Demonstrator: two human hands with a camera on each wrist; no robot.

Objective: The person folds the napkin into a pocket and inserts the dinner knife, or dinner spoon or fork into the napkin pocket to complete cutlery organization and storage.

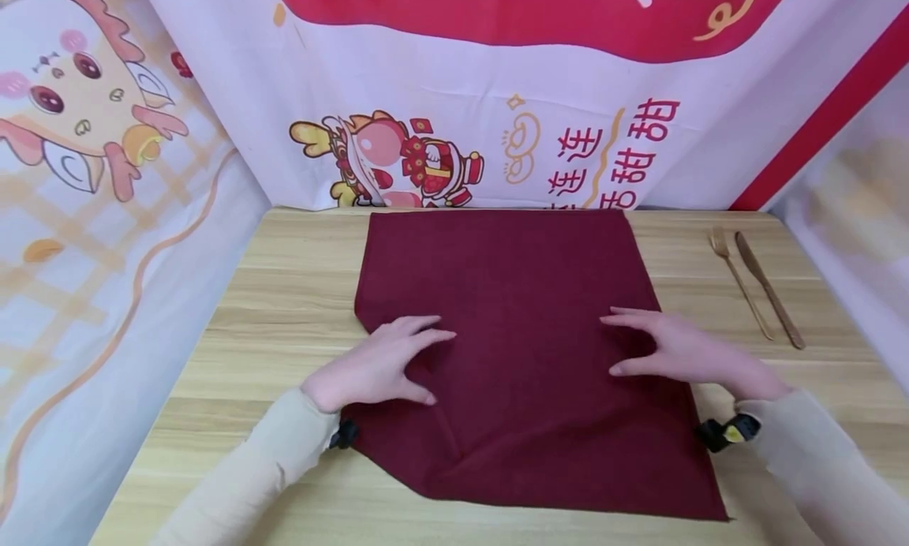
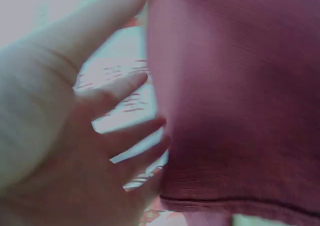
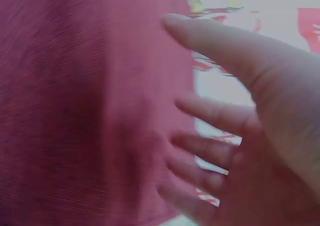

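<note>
A dark red cloth napkin [image 1: 518, 293] lies spread over the wooden table, its front part rumpled and its left edge pulled inward. At the cloth's left side is my left hand [image 1: 379, 364], fingers spread and loosely bent. Its fingertips meet the cloth's edge in the left wrist view, though whether they press on it I cannot tell. Across from it, my right hand [image 1: 682, 353] reaches over the right edge, thumb and fingers apart. In the right wrist view the cloth [image 3: 65, 105] fills the left side, beside the right hand's spread fingers [image 3: 215, 113]. Neither hand grips anything.
A gold fork [image 1: 738, 282] and a gold knife [image 1: 770, 289] lie side by side at the table's right. The wooden tabletop [image 1: 284, 293] shows around the cloth. A printed white and red curtain [image 1: 454, 80] hangs at the back, with more printed fabric [image 1: 106, 238] on the left.
</note>
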